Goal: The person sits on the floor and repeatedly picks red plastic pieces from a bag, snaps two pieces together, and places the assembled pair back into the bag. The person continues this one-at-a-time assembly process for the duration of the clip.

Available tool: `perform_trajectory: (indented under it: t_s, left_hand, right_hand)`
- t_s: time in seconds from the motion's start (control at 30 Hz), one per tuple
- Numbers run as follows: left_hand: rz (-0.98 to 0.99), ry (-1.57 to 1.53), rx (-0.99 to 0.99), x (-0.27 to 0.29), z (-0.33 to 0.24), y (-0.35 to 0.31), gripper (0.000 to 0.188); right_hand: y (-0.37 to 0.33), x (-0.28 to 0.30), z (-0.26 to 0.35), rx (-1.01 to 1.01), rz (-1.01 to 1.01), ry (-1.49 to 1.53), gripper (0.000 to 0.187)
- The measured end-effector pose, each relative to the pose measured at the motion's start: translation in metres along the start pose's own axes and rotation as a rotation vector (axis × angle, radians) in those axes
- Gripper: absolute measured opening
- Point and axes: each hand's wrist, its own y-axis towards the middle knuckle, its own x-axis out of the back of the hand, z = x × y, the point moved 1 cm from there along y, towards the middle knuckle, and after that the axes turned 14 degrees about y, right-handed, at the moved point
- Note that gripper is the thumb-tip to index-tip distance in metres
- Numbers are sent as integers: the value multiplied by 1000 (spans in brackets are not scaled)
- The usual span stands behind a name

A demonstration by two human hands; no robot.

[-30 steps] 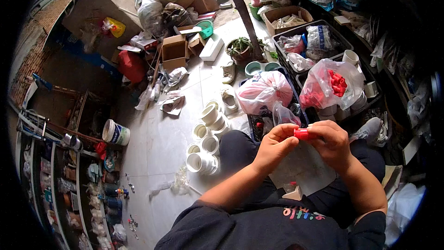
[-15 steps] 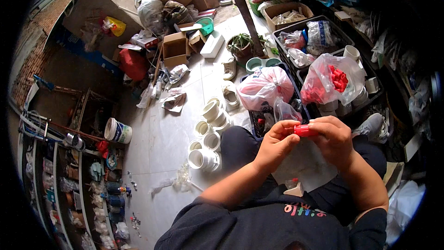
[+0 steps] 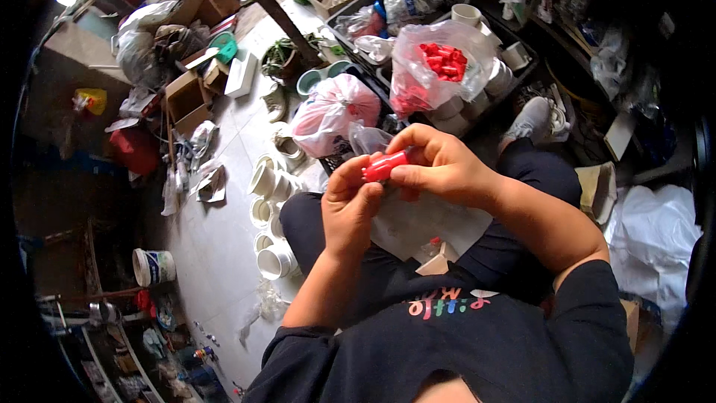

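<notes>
Between my two hands is a small red plastic cylinder with a ribbed left end (image 3: 383, 166), which looks like a pipe fitting. My left hand (image 3: 347, 201) pinches its ribbed end with thumb and fingertips. On the other end, the thumb and forefinger of my right hand (image 3: 440, 166) are closed. A second bit of red shows under the right hand's fingers, mostly hidden. Just beyond the hands, an open clear plastic bag (image 3: 410, 48) holds several red pieces (image 3: 445, 62) of similar colour. A tied pinkish-white bag (image 3: 337, 113) lies to its left.
Black crates (image 3: 522, 57) with bags and white fittings stand ahead. White pipe fittings (image 3: 276, 260) line the floor by my left knee. A white bucket (image 3: 154, 267) and shelving are at the left. A cardboard box (image 3: 186, 102) sits farther off. White plastic sacks (image 3: 647, 235) lie at the right.
The view has swung, so the surroundings sit farther left. The red cylinder is now tilted, right end raised, and more of its length shows between my hands. Both hands still grip it.
</notes>
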Motion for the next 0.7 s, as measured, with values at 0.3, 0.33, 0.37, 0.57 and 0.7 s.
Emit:
perform_trajectory:
  t_s: [0.3, 0.33, 0.37, 0.57, 0.7]
  left_hand:
    - [51, -58, -29, 6, 1, 1, 37]
    - [44, -66, -19, 6, 1, 1, 37]
    - [39, -74, -10, 6, 1, 2, 37]
    - [61, -31, -23, 8, 2, 1, 35]
    - [71, -28, 21, 6, 0, 1, 36]
  right_hand:
    - [-3, -3, 4, -139, -107, -52, 29]
    - [-2, -1, -2, 6, -43, -201, 31]
    - [-1, 1, -7, 101, -38, -202, 32]
    - [1, 4, 2, -18, -53, -24, 37]
    - [2, 4, -11, 194, -67, -150, 43]
